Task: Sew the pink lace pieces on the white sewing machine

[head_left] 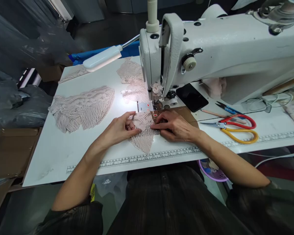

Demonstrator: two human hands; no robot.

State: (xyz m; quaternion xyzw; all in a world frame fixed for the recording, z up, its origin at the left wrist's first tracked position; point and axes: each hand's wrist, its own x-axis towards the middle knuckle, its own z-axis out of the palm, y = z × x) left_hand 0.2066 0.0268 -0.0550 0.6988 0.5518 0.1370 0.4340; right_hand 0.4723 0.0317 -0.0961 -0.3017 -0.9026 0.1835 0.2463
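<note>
- The left hand (119,128) is partly open, thumb and forefinger spread apart with their tips at the left edge of a small lace piece (144,142); its other fingers curl inward.
- The right hand (175,126) is half-closed, fingers bent, a fingertip touching the right edge of the same piece; whether either hand pinches the cloth, I cannot tell.
- That small lace piece lies on the white surface (49,156), just in front of the needle area of the sewing machine (218,49), its lower point reaching towards the printed ruler (137,160).
- A brown plate (189,117) extends beneath the right hand.
- Left of the hands, well apart, lies a large lace panel (84,107); more lace (129,70) lies behind, beside the machine head.
- A white lamp (103,58) hangs over the far part of the surface.
- Right of the right hand are a black smartphone (192,97), a pencil (214,114), blue-handled snips (229,108) and scissors (242,122) with one red and one yellow handle.
- A pale fabric rosette (157,88) sits on the machine head.
</note>
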